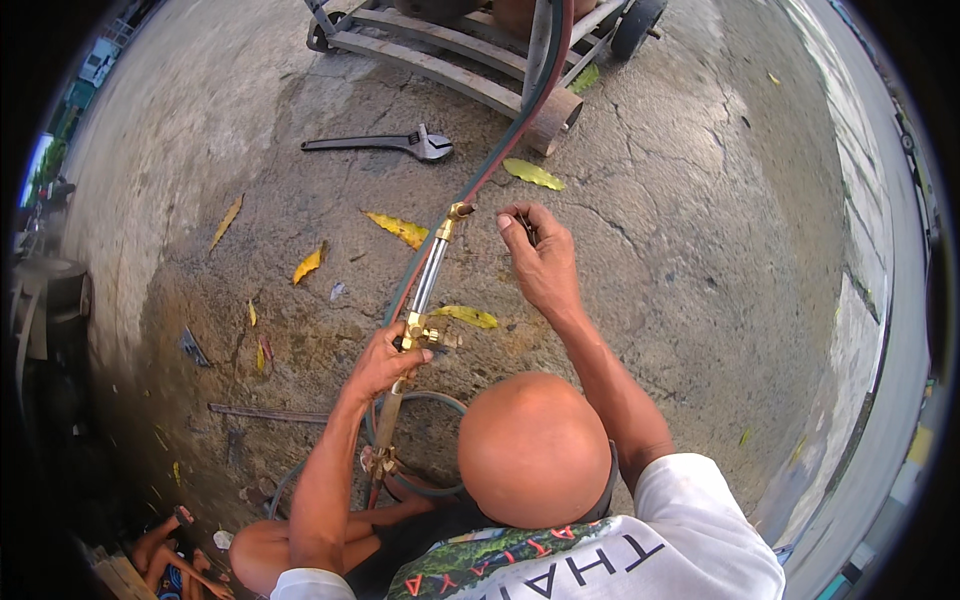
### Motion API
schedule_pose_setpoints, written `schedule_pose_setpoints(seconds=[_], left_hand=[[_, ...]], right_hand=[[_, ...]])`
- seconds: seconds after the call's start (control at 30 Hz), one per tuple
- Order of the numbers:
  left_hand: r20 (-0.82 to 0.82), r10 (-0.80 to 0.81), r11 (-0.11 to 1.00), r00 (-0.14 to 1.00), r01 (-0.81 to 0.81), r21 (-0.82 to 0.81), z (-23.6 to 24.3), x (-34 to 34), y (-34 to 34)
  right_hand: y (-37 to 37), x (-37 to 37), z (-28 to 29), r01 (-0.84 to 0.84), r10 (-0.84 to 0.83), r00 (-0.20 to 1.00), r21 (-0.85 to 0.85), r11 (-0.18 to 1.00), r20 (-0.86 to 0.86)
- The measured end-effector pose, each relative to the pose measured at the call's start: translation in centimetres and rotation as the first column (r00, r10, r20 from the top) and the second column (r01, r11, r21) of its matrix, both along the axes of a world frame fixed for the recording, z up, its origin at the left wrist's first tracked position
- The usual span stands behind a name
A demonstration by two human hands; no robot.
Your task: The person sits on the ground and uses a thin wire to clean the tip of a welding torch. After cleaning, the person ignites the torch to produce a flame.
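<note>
A cutting torch [428, 285], with brass fittings and bright metal tubes, slants up from my lap with its brass head [459, 211] at the far end. Wrapped round its body, just by the brass valve knob [431, 337], is my left hand [385, 362]. My right hand [540, 255] is raised to the right of the torch head, apart from it. Its fingers are curled in with thumb and forefinger close together. Something small and dark shows in that grip, too little of it to name.
A metal cart [430, 68] on wheels stands ahead. Red and green hoses [510, 135] run from it past the torch. An adjustable wrench [385, 145], yellow leaves [308, 264] and a flat metal bar [265, 412] lie on cracked concrete. Another person's limbs [170, 560] show at lower left.
</note>
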State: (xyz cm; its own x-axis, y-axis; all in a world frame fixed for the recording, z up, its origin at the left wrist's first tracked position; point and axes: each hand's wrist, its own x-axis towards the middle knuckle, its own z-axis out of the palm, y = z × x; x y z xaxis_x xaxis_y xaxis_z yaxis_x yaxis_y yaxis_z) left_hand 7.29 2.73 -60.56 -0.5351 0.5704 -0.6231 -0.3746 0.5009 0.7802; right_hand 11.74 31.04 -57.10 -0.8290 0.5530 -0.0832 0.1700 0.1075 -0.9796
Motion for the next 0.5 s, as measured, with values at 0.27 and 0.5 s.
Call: schedule_pose_setpoints(seconds=[0.27, 0.5], left_hand=[[-0.058, 0.028, 0.999, 0.998, -0.029, -0.021, 0.8, 0.4, 0.4], [-0.095, -0.011, 1.000, 0.995, 0.009, -0.029, 0.8, 0.1, 0.1]], right_hand=[[0.1, -1.2, 0.4, -0.044, 0.073, 0.992, 0.274, 0.961, -0.100], [-0.2, -1.5, 0.4, -0.039, 0.064, 0.994, 0.270, 0.962, -0.085]])
